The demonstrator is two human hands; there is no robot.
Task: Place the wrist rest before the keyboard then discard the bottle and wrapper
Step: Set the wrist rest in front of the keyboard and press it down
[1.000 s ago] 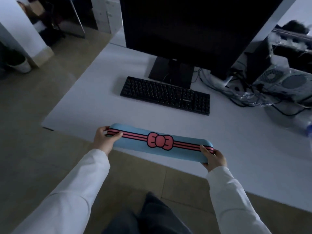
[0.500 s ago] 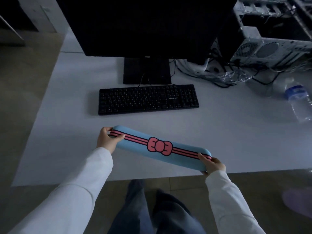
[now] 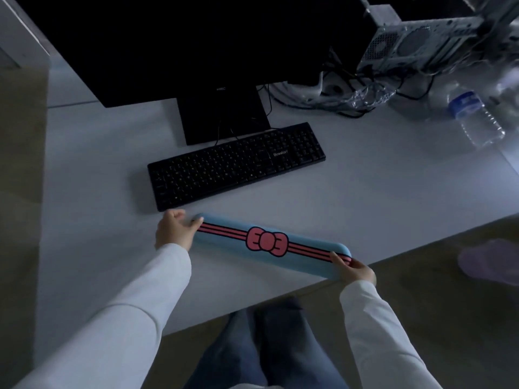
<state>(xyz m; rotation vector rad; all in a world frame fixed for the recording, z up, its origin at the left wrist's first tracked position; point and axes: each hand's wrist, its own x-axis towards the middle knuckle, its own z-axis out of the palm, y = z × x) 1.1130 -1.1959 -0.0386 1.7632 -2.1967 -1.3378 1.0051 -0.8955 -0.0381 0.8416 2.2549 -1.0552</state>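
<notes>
The head view looks down on a pale grey worktop [image 3: 365,192] in a dimly lit room, with a tan tiled floor [image 3: 22,164] to its left and below its near edge.

A black monitor [image 3: 182,46] fills the upper part of the view, its stand [image 3: 222,116] planted on the worktop just behind a black keyboard [image 3: 236,164], which lies at a slant. To the right of the monitor, a tangle of cables [image 3: 337,99] leads toward an open computer case [image 3: 415,40] at the far right corner.

A clear plastic bottle [image 3: 474,119] with a blue label lies on its side on the worktop, well right of the keyboard and near the case. A crumpled clear wrapper [image 3: 368,95] sits among the cables, left of the bottle.

The blue wrist rest [image 3: 269,242], marked with red stripes and a red bow, is in front of the keyboard and near the worktop's front edge, angled down toward the right; whether it touches the surface cannot be told. The left hand [image 3: 172,231] has its fingers closed around the rest's left end, just below the keyboard's near left corner. The right hand [image 3: 356,269] pinches the right end, past the worktop's edge. Both arms wear white sleeves [image 3: 126,318]. Below, the person's dark trousers [image 3: 266,346] show over the floor, and a blurred pale purple shape [image 3: 488,259] lies on the floor at the right.
</notes>
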